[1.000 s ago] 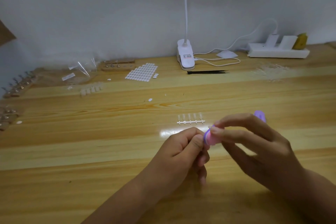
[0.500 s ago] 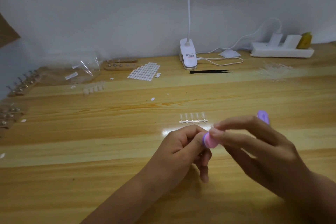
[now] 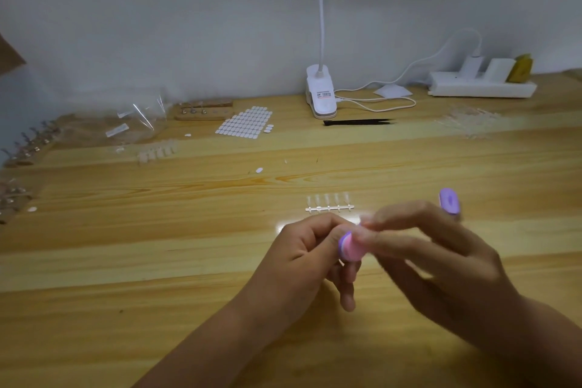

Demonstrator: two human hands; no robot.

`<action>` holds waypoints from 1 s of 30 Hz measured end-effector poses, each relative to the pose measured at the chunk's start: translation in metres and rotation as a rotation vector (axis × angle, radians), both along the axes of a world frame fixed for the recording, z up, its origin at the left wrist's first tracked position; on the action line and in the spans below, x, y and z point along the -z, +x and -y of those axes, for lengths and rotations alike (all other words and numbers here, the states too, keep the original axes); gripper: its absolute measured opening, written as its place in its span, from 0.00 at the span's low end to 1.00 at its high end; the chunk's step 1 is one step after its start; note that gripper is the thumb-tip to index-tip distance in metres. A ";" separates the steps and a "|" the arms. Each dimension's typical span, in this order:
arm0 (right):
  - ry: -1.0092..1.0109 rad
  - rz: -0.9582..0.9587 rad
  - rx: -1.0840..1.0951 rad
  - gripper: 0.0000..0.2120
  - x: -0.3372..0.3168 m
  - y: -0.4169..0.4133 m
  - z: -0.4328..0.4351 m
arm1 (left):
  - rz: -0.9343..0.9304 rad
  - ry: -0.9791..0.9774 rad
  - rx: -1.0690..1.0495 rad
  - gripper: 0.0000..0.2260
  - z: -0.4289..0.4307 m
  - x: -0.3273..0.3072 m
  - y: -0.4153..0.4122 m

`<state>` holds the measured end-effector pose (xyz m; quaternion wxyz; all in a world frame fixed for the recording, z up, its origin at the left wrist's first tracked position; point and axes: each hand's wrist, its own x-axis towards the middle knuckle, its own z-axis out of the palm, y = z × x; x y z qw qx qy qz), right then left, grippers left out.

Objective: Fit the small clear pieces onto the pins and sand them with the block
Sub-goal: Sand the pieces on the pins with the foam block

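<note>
Left hand [image 3: 302, 264], head view: the fingers are curled tight, with the thumb against the near end of the sanding block [image 3: 349, 249]. Whatever it pinches is hidden, so we cannot tell its hold. The right hand [image 3: 447, 264] pinches the block along its length, and the far purple end shows beyond the knuckles. A strip of clear pieces [image 3: 329, 204] lies on the counter [image 3: 157, 261] just beyond the hands. We judge each piece very light, stiff, slick and easily snapped or flicked away. We would take it by its side edges and stroke lightly. The block probably yields a little and is best held at its middle.
</note>
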<state>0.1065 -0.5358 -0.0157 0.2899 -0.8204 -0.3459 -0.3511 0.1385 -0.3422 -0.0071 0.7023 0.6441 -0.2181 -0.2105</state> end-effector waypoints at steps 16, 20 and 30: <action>0.023 0.046 0.146 0.14 -0.007 0.004 0.011 | 0.022 -0.008 -0.010 0.10 0.000 -0.001 0.000; -0.055 0.016 0.026 0.17 -0.001 -0.001 0.000 | 0.026 -0.003 -0.025 0.09 0.001 -0.001 -0.001; -0.053 0.029 -0.021 0.16 -0.002 -0.002 -0.004 | 0.050 0.013 -0.035 0.13 0.003 -0.006 -0.003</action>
